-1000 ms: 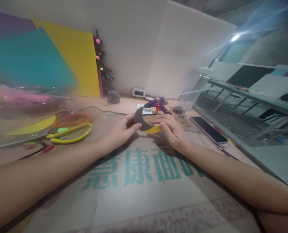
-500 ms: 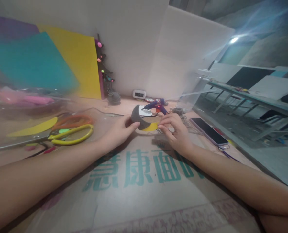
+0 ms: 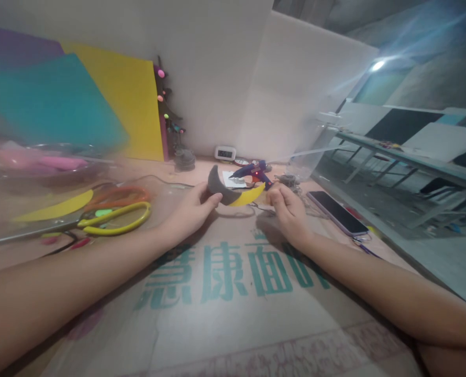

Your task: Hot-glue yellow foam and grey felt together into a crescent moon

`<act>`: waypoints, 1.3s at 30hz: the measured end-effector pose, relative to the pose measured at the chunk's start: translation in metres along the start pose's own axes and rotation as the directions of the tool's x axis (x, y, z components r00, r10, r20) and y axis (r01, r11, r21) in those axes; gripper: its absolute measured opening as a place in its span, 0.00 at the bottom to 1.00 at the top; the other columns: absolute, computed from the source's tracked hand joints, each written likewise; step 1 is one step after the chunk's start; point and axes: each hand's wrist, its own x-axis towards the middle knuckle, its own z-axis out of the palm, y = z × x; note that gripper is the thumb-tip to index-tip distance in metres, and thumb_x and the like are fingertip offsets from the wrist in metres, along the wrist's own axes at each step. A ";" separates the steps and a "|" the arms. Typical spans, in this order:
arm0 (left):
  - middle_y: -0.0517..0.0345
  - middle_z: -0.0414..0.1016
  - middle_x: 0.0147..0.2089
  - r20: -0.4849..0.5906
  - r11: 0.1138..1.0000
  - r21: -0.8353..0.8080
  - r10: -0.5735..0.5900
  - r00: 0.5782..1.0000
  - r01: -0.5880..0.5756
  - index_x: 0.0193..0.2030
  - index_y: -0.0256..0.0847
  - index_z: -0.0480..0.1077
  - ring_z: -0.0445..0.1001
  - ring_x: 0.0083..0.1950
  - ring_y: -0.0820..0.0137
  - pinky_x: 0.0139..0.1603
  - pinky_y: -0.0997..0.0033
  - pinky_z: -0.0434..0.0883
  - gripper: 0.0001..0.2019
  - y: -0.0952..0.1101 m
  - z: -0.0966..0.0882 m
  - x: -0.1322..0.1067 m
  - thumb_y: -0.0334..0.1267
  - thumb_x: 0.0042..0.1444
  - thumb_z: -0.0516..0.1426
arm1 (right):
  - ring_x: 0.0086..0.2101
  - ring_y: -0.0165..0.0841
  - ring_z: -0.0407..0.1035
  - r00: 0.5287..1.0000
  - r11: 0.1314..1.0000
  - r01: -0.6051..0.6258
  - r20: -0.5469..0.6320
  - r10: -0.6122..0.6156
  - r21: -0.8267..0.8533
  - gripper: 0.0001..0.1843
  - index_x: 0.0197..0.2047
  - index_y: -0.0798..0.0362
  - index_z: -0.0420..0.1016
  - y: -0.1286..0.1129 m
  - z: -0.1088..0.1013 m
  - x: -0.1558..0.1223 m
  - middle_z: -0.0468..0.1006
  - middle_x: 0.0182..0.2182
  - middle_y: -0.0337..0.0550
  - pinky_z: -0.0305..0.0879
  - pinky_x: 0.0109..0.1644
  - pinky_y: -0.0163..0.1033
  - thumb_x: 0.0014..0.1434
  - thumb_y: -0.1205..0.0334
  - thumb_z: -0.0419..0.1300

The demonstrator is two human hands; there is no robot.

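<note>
Behind the worktop, from what I can see remotely, a pale panel rises as the biggest thing in view. Spread over the front of the worktop is a sheet printed with large green characters and a reddish band. Off to the right and well apart, I pick out a long table. At the left stand flat coloured sheets: yellow, teal and purple.

Nearer, a pair of scissors shows me a yellow handle loop, with an orange loop just beyond it. A phone lies at the right, dark screen up.

Between these I find both hands. The left hand pinches the dark end of a grey-and-yellow crescent between thumb and fingers — the piece is lifted in front of me, horns up, its yellow tip pointing toward the other side. The right hand has its fingers curled in against the thumb, near that tip and the grip of a blue glue gun; I cannot tell whether it pinches anything. The gun's nozzle points left over a white card. Just behind sits a little clock.
</note>
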 end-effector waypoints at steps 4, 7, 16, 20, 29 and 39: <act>0.60 0.72 0.33 -0.011 1.000 -0.031 0.002 1.000 -0.003 0.45 0.38 0.70 0.70 0.34 0.70 0.38 0.70 0.69 0.12 0.002 0.001 0.000 0.42 0.60 0.54 | 0.28 0.30 0.62 0.993 0.988 -0.116 -0.013 0.118 0.099 0.14 0.34 0.51 0.67 0.005 0.003 0.003 0.66 0.26 0.36 0.60 0.34 0.38 0.67 0.51 0.54; 0.59 0.73 0.35 -0.003 0.999 -0.040 0.015 1.000 -0.015 0.46 0.38 0.69 0.70 0.35 0.69 0.39 0.70 0.69 0.12 0.002 0.001 0.000 0.42 0.60 0.53 | 0.28 0.29 0.64 0.992 0.949 -0.121 0.017 0.121 0.291 0.14 0.44 0.51 0.66 0.004 0.006 0.004 0.68 0.28 0.35 0.62 0.33 0.37 0.62 0.50 0.60; 0.54 0.77 0.43 0.048 0.993 -0.085 0.085 0.995 -0.080 0.49 0.39 0.70 0.73 0.42 0.67 0.45 0.67 0.70 0.14 -0.001 0.002 0.001 0.42 0.60 0.54 | 0.28 0.29 0.67 0.972 0.930 -0.237 0.057 0.230 0.281 0.13 0.41 0.50 0.66 0.006 0.010 0.003 0.71 0.27 0.35 0.64 0.33 0.36 0.57 0.55 0.64; 0.55 0.78 0.39 0.030 0.997 -0.073 -0.014 0.999 0.017 0.43 0.39 0.72 0.75 0.40 0.67 0.40 0.70 0.70 0.13 -0.001 -0.001 0.003 0.46 0.59 0.56 | 0.28 0.30 0.66 0.996 0.999 0.035 0.084 -0.036 0.004 0.07 0.33 0.50 0.66 -0.004 0.006 -0.003 0.72 0.26 0.36 0.63 0.35 0.38 0.58 0.60 0.61; 0.52 0.79 0.42 0.204 0.999 0.019 0.043 0.978 -0.048 0.43 0.40 0.75 0.76 0.41 0.63 0.42 0.67 0.71 0.19 0.003 0.000 -0.003 0.53 0.61 0.53 | 0.27 0.31 0.63 0.893 0.898 0.405 0.285 -0.349 -0.170 0.06 0.31 0.50 0.65 -0.010 0.006 -0.007 0.71 0.24 0.37 0.57 0.33 0.37 0.55 0.69 0.59; 0.57 0.75 0.30 0.134 0.987 -0.104 -0.106 0.985 0.120 0.31 0.38 0.71 0.70 0.29 0.71 0.29 0.73 0.65 0.19 -0.001 0.003 0.001 0.55 0.58 0.56 | 0.30 0.32 0.65 0.798 0.865 0.465 0.512 -0.316 -0.191 0.07 0.33 0.51 0.69 -0.010 0.009 -0.009 0.74 0.27 0.39 0.58 0.36 0.38 0.64 0.64 0.56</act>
